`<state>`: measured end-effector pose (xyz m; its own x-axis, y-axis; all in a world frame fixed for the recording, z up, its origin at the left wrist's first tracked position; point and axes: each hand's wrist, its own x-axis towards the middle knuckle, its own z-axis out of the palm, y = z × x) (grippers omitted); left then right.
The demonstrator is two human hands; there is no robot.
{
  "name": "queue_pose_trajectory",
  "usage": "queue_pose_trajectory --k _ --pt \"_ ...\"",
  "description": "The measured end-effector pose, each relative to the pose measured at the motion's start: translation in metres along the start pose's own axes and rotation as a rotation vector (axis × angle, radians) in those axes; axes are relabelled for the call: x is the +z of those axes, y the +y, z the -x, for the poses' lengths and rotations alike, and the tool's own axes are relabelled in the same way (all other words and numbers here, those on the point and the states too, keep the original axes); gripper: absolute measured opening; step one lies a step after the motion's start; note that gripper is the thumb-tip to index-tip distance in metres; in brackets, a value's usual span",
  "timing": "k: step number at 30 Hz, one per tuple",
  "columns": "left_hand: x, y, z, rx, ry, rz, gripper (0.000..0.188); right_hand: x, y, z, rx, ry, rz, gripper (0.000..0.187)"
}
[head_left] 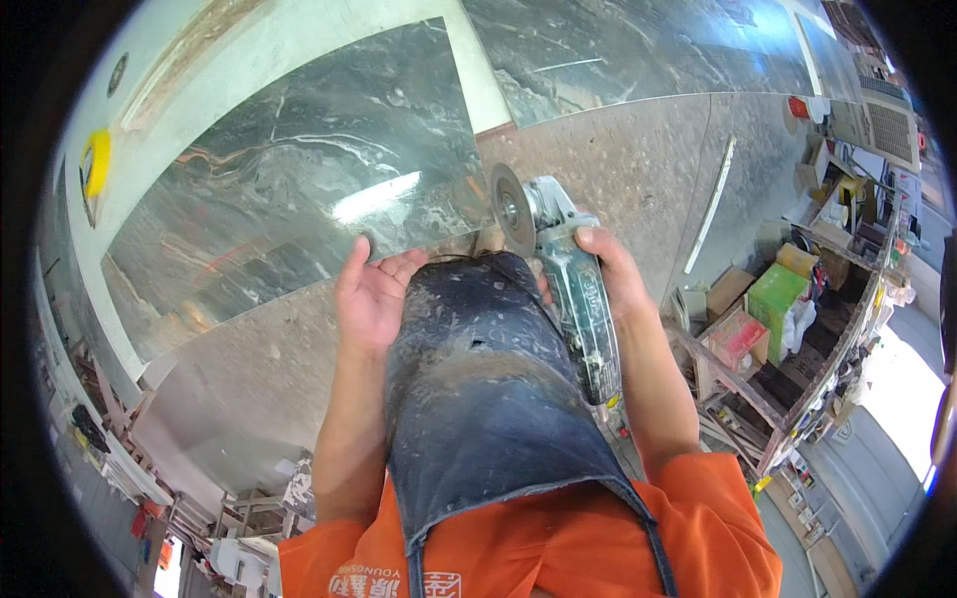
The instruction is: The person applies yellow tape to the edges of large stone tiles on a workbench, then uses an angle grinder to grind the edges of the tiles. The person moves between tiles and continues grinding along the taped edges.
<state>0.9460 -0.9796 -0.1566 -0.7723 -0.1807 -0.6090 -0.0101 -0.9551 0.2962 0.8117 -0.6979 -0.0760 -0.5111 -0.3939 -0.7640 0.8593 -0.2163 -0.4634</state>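
Note:
My right hand (pixel 610 267) is wrapped round the body of a dark green angle grinder (pixel 583 299), the thumb on top near its head. The grinder's round disc (pixel 513 207) stands on edge, pointing away from me, close to the right corner of a dark veined stone slab (pixel 299 140). At that slab's near edge my left hand (pixel 377 294) is palm up, thumb raised and fingers apart. Its thumb overlaps the edge; whether the fingertips touch the underside I cannot tell. A dusty dark apron (pixel 478 369) hangs between my arms.
Another dark slab (pixel 638 50) lies at the far right. A yellow tape measure (pixel 96 162) rests on the pale surface at far left. A white strip (pixel 710 204) lies on the dusty brown surface. To the right, a cart (pixel 778 409) holds boxes, including a green box (pixel 780 299).

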Motion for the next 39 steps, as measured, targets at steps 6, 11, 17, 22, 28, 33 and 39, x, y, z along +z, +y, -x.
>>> queue_pose_trajectory --k 6,11,17,22,28,33,39 --pt "-0.002 0.001 0.0 -0.005 0.043 -0.031 0.034 0.008 -0.004 -0.013 -0.017 -0.072 0.03 0.084" --pt "0.007 0.004 0.002 -0.017 0.076 -0.045 0.033 0.012 -0.005 -0.01 -0.023 -0.057 0.032 0.082" --pt "0.003 0.006 0.001 -0.001 0.03 -0.042 0.028 0.007 0.002 -0.004 -0.027 -0.081 0.045 0.073" --pt "0.007 0.007 0.0 -0.022 0.064 -0.074 0.035 0.0 0.01 0.004 0.017 -0.024 0.044 0.083" --pt "0.001 0.008 0.001 -0.033 -0.002 -0.052 0.038 -0.013 0.025 0.014 0.039 -0.021 0.074 0.086" --pt "0.005 0.009 0.003 -0.038 0.009 -0.035 0.038 -0.015 0.034 0.018 0.087 0.038 0.1 0.081" --pt "0.004 0.01 0.004 -0.03 0.038 -0.099 0.027 -0.014 0.037 -0.009 0.049 0.02 0.113 0.076"
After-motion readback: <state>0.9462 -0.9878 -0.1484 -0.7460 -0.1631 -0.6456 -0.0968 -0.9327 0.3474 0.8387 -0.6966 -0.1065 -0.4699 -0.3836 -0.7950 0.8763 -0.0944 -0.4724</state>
